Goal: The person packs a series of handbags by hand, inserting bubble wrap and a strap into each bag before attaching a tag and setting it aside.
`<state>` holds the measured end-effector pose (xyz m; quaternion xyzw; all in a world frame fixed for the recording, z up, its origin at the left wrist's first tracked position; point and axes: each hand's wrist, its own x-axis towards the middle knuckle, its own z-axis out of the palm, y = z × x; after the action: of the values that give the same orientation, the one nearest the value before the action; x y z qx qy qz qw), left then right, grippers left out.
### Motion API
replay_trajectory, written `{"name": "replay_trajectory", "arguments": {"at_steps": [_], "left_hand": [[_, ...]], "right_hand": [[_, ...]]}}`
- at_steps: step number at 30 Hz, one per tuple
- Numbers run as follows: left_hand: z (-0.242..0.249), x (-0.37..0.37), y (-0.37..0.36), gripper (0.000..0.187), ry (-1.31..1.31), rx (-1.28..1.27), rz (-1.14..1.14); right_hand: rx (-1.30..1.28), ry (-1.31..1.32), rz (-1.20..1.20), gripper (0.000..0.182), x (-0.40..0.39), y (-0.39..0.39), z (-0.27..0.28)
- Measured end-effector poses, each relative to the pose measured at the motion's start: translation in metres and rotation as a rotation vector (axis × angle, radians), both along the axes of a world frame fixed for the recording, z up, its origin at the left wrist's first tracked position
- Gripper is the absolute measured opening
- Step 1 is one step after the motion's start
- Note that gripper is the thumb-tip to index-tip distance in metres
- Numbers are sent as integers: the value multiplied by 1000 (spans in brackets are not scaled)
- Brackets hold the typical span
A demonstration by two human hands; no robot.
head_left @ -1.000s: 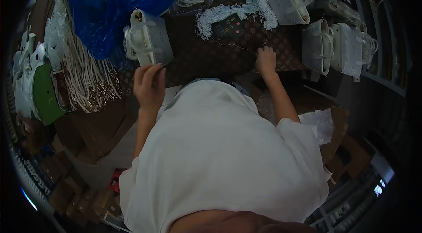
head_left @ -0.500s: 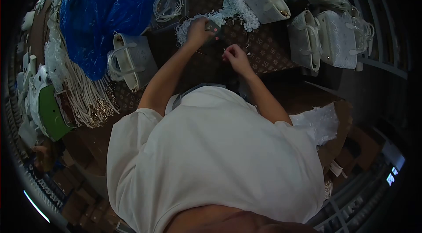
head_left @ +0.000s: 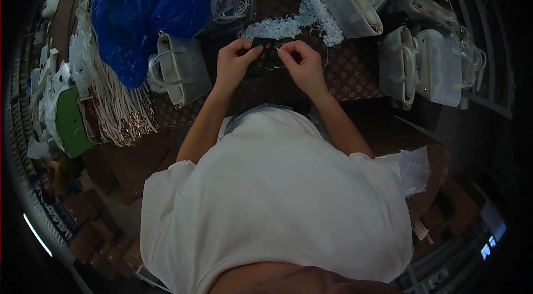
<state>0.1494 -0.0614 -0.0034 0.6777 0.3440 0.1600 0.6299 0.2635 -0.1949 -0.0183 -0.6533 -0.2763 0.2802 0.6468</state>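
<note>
My left hand [head_left: 235, 65] is closed on the edge of a small dark tag [head_left: 266, 44] with reddish marks, held over the brown patterned table cover [head_left: 355, 72]. Just right of it, my right hand [head_left: 305, 67] pinches something thin and pale, which looks like the end of a tag string. A fine loop of string [head_left: 273, 67] hangs between the two hands. Behind them lies a heap of small white tags or strings [head_left: 272, 28], with a second pile [head_left: 328, 26] further right.
A white handbag [head_left: 191, 69] stands left of my hands, beside blue plastic sheeting [head_left: 150, 16] and a bundle of pale straps [head_left: 119, 111]. A coiled strap in a clear bag [head_left: 230, 6] lies behind. More white handbags [head_left: 355, 8] stand at the right, one [head_left: 438, 66] near the table's edge.
My left hand has brought the dark tag nearer, turning it toward my right hand. The hands are closer together, and the whole view has shifted slightly.
</note>
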Motion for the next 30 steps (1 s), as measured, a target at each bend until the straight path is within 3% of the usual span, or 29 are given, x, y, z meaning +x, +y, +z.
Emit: {"name": "replay_trajectory", "arguments": {"at_steps": [2, 9, 15, 17, 21, 23, 30], "left_hand": [[17, -18, -12, 16, -68, -93, 90], [37, -63, -22, 21, -189, -170, 273], [32, -95, -16, 22, -191, -42, 275], [35, -104, -14, 22, -149, 329, 166], [38, -125, -6, 22, -156, 420, 147], [39, -137, 0, 19, -262, -15, 194], [24, -157, -4, 17, -367, -197, 353]], "right_hand": [[28, -253, 64, 6, -10, 12, 21], [96, -346, 238, 5, -44, 41, 37], [76, -337, 366, 5, -66, 57, 37], [-42, -61, 397, 7, -74, 60, 31], [-24, -5, 432, 9, -90, 64, 29], [50, -107, 458, 10, -96, 64, 34], [26, -97, 477, 14, -117, 70, 38]]}}
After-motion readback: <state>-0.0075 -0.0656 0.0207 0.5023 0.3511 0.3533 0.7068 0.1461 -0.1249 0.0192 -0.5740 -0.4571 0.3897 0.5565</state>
